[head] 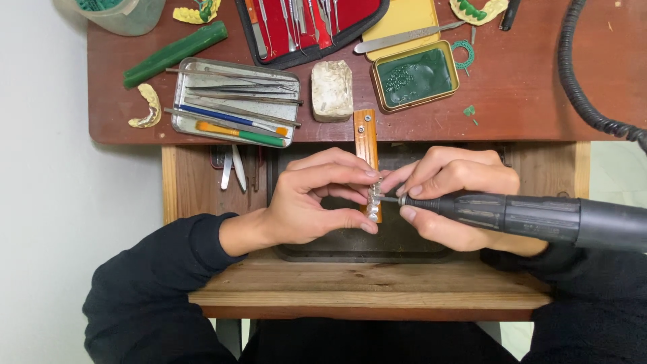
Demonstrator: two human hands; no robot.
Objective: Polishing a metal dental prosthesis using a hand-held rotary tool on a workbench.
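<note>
A metal tray of instruments [236, 101] is noted on the bench [526, 87] at upper left. The left hand [303, 199] is seen with fingers clamped on a small silvery casting [373, 201], held against a wooden peg [366, 138]. The right hand [458, 195] is closed around a dark rotary handpiece [532, 217], its tip touching the casting.

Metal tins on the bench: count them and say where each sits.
2. A silver tin holding hand instruments lies at left; a gold tin holding green wax lies at right, past the white block. Others may lie out of frame.
</note>
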